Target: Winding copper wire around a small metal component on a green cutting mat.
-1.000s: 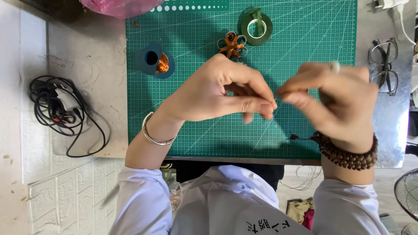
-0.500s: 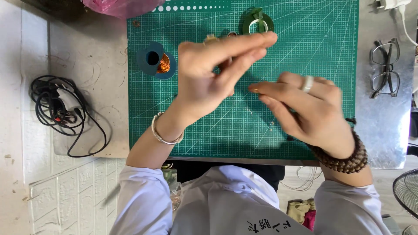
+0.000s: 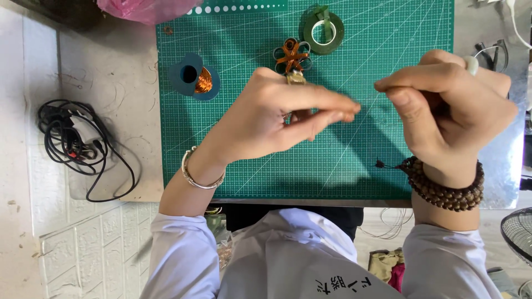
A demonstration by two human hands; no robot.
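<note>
Head view, taking the green mat (image 3: 388,166) on the bench as landmark: a black cable (image 3: 77,144) lies left of it, off its edge. On its upper left stands a blue spool (image 3: 191,80) of copper wire. The left hand (image 3: 271,119) hovers over the mat's middle, thumb and fingers pinched; what it grips I cannot tell. Just behind it lies a copper flower (image 3: 292,54), nearer this hand, then a green tape roll (image 3: 322,29). The right hand (image 3: 449,108) pinches likewise toward the left.
</note>
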